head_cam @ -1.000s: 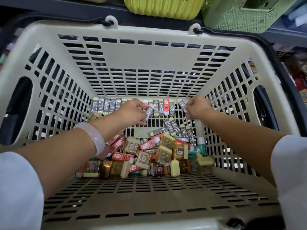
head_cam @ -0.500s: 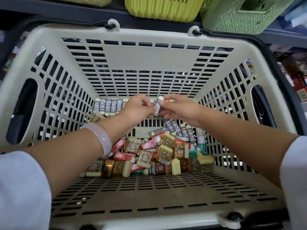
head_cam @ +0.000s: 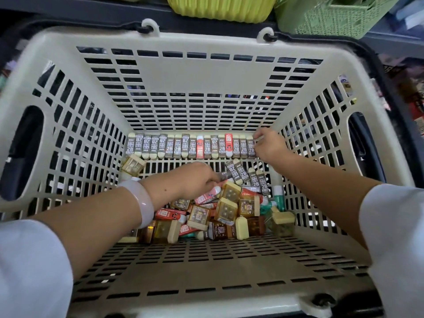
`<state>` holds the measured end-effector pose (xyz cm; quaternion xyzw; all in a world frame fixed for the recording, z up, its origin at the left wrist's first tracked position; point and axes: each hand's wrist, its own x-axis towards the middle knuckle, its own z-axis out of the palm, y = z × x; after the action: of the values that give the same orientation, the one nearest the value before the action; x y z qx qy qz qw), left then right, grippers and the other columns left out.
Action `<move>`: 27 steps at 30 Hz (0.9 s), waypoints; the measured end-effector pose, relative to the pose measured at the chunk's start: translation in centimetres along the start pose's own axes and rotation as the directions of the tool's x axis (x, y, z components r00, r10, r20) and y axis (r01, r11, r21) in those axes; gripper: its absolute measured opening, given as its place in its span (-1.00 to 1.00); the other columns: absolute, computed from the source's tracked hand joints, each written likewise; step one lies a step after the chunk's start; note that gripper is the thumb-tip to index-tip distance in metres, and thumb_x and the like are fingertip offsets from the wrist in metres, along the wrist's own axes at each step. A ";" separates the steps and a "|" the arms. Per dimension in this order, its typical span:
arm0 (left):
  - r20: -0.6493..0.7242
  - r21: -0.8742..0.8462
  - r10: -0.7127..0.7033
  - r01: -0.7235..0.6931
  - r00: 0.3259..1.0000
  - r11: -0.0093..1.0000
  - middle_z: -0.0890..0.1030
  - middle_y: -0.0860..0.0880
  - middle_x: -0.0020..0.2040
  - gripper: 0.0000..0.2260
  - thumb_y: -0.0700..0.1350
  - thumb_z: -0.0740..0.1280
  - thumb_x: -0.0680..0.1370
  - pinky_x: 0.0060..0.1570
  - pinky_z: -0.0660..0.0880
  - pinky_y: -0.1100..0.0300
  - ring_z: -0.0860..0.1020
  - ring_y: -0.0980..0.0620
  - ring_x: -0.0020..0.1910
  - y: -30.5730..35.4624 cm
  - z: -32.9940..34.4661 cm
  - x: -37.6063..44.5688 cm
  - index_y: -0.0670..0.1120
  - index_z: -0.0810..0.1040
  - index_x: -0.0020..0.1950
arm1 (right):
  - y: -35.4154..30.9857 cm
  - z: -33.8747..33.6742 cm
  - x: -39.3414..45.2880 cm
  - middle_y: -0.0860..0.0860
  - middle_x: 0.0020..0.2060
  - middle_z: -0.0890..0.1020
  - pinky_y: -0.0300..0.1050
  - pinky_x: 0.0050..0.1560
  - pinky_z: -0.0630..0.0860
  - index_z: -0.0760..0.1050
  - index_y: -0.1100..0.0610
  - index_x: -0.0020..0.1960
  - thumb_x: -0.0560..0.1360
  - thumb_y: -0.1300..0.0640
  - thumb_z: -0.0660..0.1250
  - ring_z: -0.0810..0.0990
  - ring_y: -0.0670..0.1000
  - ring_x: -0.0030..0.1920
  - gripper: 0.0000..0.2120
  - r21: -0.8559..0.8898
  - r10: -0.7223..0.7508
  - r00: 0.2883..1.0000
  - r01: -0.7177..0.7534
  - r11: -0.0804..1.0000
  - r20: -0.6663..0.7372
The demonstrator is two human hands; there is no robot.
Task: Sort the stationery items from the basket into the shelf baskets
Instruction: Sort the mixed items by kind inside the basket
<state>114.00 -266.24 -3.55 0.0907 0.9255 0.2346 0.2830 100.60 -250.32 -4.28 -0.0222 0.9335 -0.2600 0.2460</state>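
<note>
Partly, erasers under hands.

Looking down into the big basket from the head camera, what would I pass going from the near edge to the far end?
Near rim of the beige basket → bare slotted floor → jumbled pile of small boxed items → left hand reaching among loose 2B erasers → neat row of 2B erasers at the far wall → yellow shelf basket.

Roughly eighteen erasers in the row, two red.
</note>
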 end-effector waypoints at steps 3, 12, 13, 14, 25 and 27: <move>-0.047 0.087 -0.009 0.013 0.999 0.996 0.54 -0.08 0.15 -0.73 -0.10 0.12 0.61 0.15 0.40 0.15 0.49 -0.02 0.12 -0.5 0.2 -0.2 -0.15 0.57 0.15 | 0.2 0.2 0.0 0.21 0.03 0.55 -0.16 -0.28 0.43 0.45 0.17 0.12 0.50 0.35 0.20 0.53 0.14 -0.10 -0.77 0.068 0.018 1.000 -0.017 0.998 -0.017; -0.348 -0.179 -0.158 0.100 0.924 0.979 0.45 0.02 -0.22 -0.87 -0.28 0.26 0.51 -0.22 0.31 0.22 0.45 0.00 -0.20 -1.5 -2.0 -0.6 -0.09 0.37 -0.17 | -2.5 0.7 -4.1 0.03 -0.18 0.52 -0.17 -0.30 0.43 0.40 0.13 0.03 0.49 -0.02 0.31 0.49 0.00 -0.25 -0.75 -0.551 -0.301 0.903 0.425 0.718 0.306; -0.372 -0.216 -0.176 0.100 0.911 0.971 0.42 0.05 -0.27 -0.85 -0.29 0.27 0.50 -0.28 0.29 0.20 0.43 0.00 -0.25 -1.6 -2.1 -0.6 -0.09 0.35 -0.18 | -2.5 1.3 -4.6 0.05 -0.16 0.49 -0.13 -0.28 0.43 0.36 0.15 0.12 0.49 -0.03 0.31 0.49 0.04 -0.19 -0.67 -0.618 -0.315 0.893 0.450 0.645 0.321; -0.389 -0.243 -0.191 0.100 0.901 0.965 0.39 0.06 -0.30 -0.82 -0.30 0.28 0.49 -0.34 0.27 0.18 0.40 0.02 -0.30 -1.7 -2.2 -0.6 -0.08 0.33 -0.21 | -2.4 1.8 -5.0 0.07 -0.14 0.48 -0.10 -0.27 0.42 0.32 0.16 0.20 0.49 -0.01 0.31 0.50 0.09 -0.14 -0.61 -0.659 -0.334 0.888 0.459 0.596 0.317; -0.349 -0.206 -0.179 0.111 0.920 0.972 0.36 0.07 -0.33 -0.78 -0.26 0.34 0.47 -0.41 0.21 0.33 0.32 0.13 -0.33 -1.8 -2.0 -0.4 -0.06 0.31 -0.22 | -2.5 0.1 -3.3 0.05 -0.12 0.46 -0.13 -0.33 0.46 0.24 0.12 -0.02 0.44 0.09 0.34 0.50 0.05 -0.19 -0.71 -0.365 -0.332 0.943 0.315 0.876 0.018; -0.349 -0.218 -0.175 0.102 0.920 0.971 0.37 0.06 -0.33 -0.74 -0.26 0.33 0.48 -0.41 0.23 0.31 0.32 0.14 -0.35 -1.9 -2.0 -0.4 -0.02 0.28 -0.27 | -1.9 -0.7 -2.6 0.11 -0.05 0.46 -0.09 -0.27 0.41 0.29 0.17 0.05 0.46 0.09 0.32 0.48 0.10 -0.15 -0.72 -0.457 -0.281 0.956 0.214 0.863 -0.084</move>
<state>113.11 -268.75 -2.81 -0.0490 0.9386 0.3161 0.1291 102.40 -251.17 -1.60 -0.1783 0.9729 -0.0711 0.1292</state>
